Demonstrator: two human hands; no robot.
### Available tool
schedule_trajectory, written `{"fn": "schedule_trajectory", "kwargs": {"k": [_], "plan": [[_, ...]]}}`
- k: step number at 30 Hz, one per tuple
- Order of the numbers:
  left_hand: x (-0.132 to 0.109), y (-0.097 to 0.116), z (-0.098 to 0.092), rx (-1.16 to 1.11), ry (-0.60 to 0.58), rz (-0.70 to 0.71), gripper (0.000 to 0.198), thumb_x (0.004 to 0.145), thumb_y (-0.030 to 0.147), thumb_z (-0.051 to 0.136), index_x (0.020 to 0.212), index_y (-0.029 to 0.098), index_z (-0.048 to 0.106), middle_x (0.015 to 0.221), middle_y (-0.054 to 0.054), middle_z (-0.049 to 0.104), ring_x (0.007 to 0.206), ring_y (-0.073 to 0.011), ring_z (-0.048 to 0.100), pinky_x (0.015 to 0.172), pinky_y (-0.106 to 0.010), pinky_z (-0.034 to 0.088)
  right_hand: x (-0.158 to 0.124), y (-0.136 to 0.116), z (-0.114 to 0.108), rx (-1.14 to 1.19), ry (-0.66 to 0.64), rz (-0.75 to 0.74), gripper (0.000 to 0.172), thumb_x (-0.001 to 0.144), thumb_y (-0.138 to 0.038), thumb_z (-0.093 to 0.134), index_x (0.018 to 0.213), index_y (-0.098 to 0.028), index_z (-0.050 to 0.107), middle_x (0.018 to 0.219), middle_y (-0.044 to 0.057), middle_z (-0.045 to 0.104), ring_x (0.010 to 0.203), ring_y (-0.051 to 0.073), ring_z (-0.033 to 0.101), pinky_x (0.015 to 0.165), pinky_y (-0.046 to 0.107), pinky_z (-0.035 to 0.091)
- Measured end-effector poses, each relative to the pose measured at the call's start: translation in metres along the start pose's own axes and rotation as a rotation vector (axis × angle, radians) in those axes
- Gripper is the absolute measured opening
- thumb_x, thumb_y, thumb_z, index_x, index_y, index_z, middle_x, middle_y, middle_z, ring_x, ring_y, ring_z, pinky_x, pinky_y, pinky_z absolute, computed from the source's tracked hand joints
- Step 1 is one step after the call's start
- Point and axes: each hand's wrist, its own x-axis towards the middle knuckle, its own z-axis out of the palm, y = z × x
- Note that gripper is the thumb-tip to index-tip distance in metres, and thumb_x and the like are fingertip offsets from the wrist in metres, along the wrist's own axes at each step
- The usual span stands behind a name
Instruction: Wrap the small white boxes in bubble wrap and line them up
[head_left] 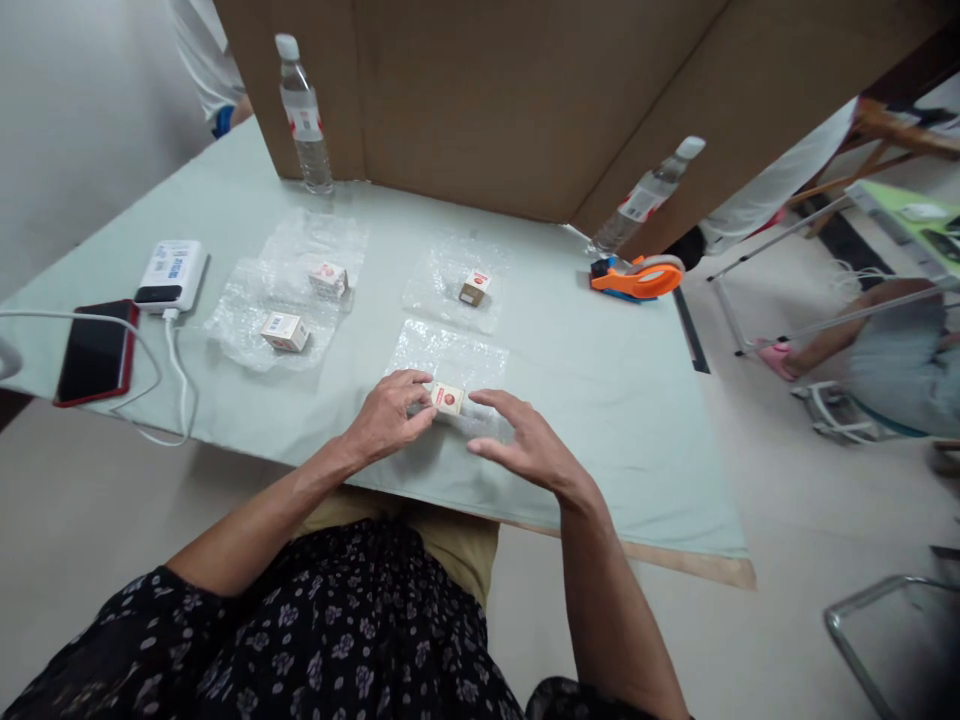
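A small cream box with a red print (448,399) lies on a sheet of bubble wrap (420,345) near the front of the table. My left hand (394,412) is at the box's left side, fingers curved and apart from the thumb; whether its fingertips touch the box I cannot tell. To the right of the box my right hand (525,440) is open, its thumb and fingers spread with nothing between them. Behind, another small box (475,288) rests on its own bubble wrap (431,285). Two more small boxes, one pinkish (328,281) and one white (285,332), sit on bubble wrap to the left.
A cardboard screen (465,110) stands along the back, with water bottles at its left (305,120) and right (646,200). An orange tape dispenser (637,278) lies back right. At left are a power bank (172,275), cables and a phone (97,352). Other people are partly visible beyond.
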Motion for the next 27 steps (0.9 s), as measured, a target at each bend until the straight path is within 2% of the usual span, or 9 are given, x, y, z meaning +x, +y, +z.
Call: {"fn": "schedule_trajectory", "kwargs": {"k": [2, 5, 7, 9, 12, 16, 27], "plan": [[0.005, -0.003, 0.000, -0.069, -0.014, -0.035, 0.006, 0.081, 0.020, 0.063, 0.077, 0.019, 0.065, 0.120, -0.012, 0.069, 0.113, -0.0255, 0.064, 0.101, -0.047, 0.049, 0.001, -0.001, 0.011, -0.026, 0.064, 0.002, 0.039, 0.083, -0.047, 0.070, 0.116, -0.027, 0.064, 0.133, 0.009, 0.062, 0.125, 0.029, 0.057, 0.105, 0.049, 0.042], [0.014, -0.006, 0.000, -0.206, -0.054, -0.126, 0.009, 0.081, 0.024, 0.062, 0.075, 0.019, 0.066, 0.122, -0.011, 0.070, 0.114, -0.0248, 0.065, 0.100, -0.043, 0.050, 0.013, 0.001, 0.030, 0.063, 0.173, 0.021, 0.012, 0.088, -0.035, 0.061, 0.089, -0.024, 0.066, 0.122, 0.009, 0.067, 0.114, 0.024, 0.063, 0.099, 0.043, 0.046], [0.019, -0.008, 0.000, -0.288, -0.100, -0.175, 0.012, 0.082, 0.026, 0.061, 0.075, 0.018, 0.067, 0.118, -0.010, 0.072, 0.111, -0.0237, 0.066, 0.093, -0.039, 0.053, 0.020, 0.002, 0.039, 0.146, 0.240, 0.032, 0.012, 0.088, -0.031, 0.059, 0.080, -0.023, 0.063, 0.112, 0.007, 0.070, 0.104, 0.022, 0.066, 0.095, 0.039, 0.049], [0.020, -0.008, 0.001, -0.328, -0.116, -0.184, 0.014, 0.082, 0.027, 0.061, 0.074, 0.018, 0.068, 0.113, -0.010, 0.074, 0.107, -0.0226, 0.068, 0.089, -0.037, 0.053, 0.023, 0.003, 0.044, 0.193, 0.298, 0.043, 0.011, 0.086, -0.030, 0.060, 0.077, -0.023, 0.061, 0.108, 0.007, 0.071, 0.100, 0.022, 0.067, 0.093, 0.038, 0.049], [0.017, -0.005, 0.003, -0.334, -0.069, -0.152, 0.017, 0.083, 0.029, 0.063, 0.071, 0.017, 0.067, 0.108, -0.010, 0.074, 0.103, -0.0212, 0.068, 0.090, -0.036, 0.052, 0.019, 0.000, 0.046, 0.200, 0.328, 0.053, 0.011, 0.085, -0.030, 0.060, 0.076, -0.024, 0.060, 0.106, 0.007, 0.071, 0.099, 0.021, 0.067, 0.092, 0.038, 0.049], [0.008, 0.000, 0.003, -0.320, -0.029, -0.129, 0.017, 0.083, 0.027, 0.064, 0.069, 0.018, 0.065, 0.104, -0.009, 0.075, 0.097, -0.0188, 0.069, 0.091, -0.035, 0.052, 0.011, -0.009, 0.046, 0.155, 0.305, 0.056, 0.014, 0.086, -0.030, 0.060, 0.074, -0.024, 0.059, 0.104, 0.006, 0.071, 0.098, 0.021, 0.067, 0.090, 0.037, 0.049], [-0.004, 0.003, 0.002, -0.314, -0.040, -0.132, 0.018, 0.082, 0.024, 0.066, 0.066, 0.018, 0.062, 0.094, -0.006, 0.075, 0.089, -0.0173, 0.069, 0.086, -0.033, 0.053, -0.002, -0.019, 0.049, 0.119, 0.271, 0.077, 0.014, 0.088, -0.031, 0.061, 0.076, -0.024, 0.059, 0.104, 0.006, 0.071, 0.101, 0.022, 0.067, 0.090, 0.039, 0.049]]}}
